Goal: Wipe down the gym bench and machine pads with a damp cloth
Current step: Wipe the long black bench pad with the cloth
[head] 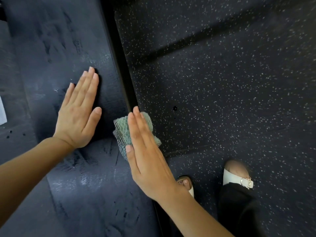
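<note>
Nearest to the lens, the right hand (148, 161) lay flat, its fingers straight and pressed together, the thumb tucked along the side. It pressed down on the cloth (124, 129), a small folded green pad with a looped, terry-like face and a coarse netted backing showing at its left edge. The cloth sat right at the right-hand edge of the bench pad (89, 185), partly overhanging the dark gap beside it, with most of its middle hidden under the fingers.

From my station I could see the left hand (77, 115) well apart from the cloth, spread palm-down on the pad. Its four fingers lay straight and close together, and the thumb angled out to the side. It gripped nothing.

The bench pad was a broad slab of dark blue-black upholstery with a fine pebbled grain. Dull smears and short dark streaks crossed it, and a few spots glinted. A shallow ridge ran across it just below the left wrist.

To the right lay the floor (222, 82), black rubber flecked with pale specks and divided by straight seams. White sandals (246, 181) with a metal buckle stood on it, beside a black trouser leg (239, 211).
</note>
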Demonstrator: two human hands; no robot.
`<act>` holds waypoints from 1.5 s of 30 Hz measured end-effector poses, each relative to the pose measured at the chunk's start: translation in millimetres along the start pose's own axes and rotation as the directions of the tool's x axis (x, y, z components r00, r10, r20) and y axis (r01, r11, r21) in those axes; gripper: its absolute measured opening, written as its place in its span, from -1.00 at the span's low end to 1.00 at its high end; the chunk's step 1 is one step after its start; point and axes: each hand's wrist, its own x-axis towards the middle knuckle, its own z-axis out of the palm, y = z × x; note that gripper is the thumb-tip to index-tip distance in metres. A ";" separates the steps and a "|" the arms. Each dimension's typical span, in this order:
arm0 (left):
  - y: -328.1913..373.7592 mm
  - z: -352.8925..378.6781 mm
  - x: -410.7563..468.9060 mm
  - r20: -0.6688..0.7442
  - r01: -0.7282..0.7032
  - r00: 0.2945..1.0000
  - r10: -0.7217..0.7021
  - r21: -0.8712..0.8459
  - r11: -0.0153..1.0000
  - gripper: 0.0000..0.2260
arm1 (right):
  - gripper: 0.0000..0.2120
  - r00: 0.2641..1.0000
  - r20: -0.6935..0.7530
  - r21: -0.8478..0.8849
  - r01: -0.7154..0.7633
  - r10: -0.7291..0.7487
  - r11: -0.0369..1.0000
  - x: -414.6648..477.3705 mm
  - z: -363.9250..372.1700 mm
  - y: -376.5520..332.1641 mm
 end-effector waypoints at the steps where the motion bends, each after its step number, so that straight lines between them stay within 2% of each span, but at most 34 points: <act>1: 0.0 -0.4 0.5 -0.001 -0.002 1.000 0.002 0.004 1.000 -0.41 | -0.43 1.000 -0.009 -0.005 0.005 -0.005 1.000 9.4 -1.1 -1.0; 8: -2.4 -0.6 2.4 0.008 -0.014 1.000 0.014 0.011 1.000 -0.41 | -0.43 0.996 -0.079 -0.032 0.032 -0.034 0.999 67.7 -7.1 -4.6; 12: -2.3 -1.5 2.7 0.010 -0.018 1.000 0.017 0.010 1.000 -0.41 | -0.43 0.998 -0.056 -0.028 0.032 -0.033 0.999 51.9 -7.0 -6.0; 18: -2.2 -1.0 2.8 0.007 -0.020 1.000 0.020 0.010 1.000 -0.41 | -0.43 0.998 0.028 -0.167 0.051 -0.047 0.985 1.4 -3.9 -2.2; 23: -1.8 -1.2 2.8 0.009 -0.013 1.000 0.013 0.009 1.000 -0.41 | -0.44 0.998 -0.025 -0.263 0.050 -0.058 0.963 9.1 -1.3 -2.7; 34: -2.3 -2.1 3.9 0.006 -0.011 1.000 0.011 0.000 1.000 -0.40 | -0.44 0.994 -0.087 -0.212 0.041 -0.061 0.976 78.8 -11.3 -7.9; 45: -2.1 -2.4 3.8 0.007 -0.022 1.000 0.022 0.013 1.000 -0.41 | -0.42 0.998 0.053 -0.219 0.054 -0.043 0.974 7.8 -9.2 -1.4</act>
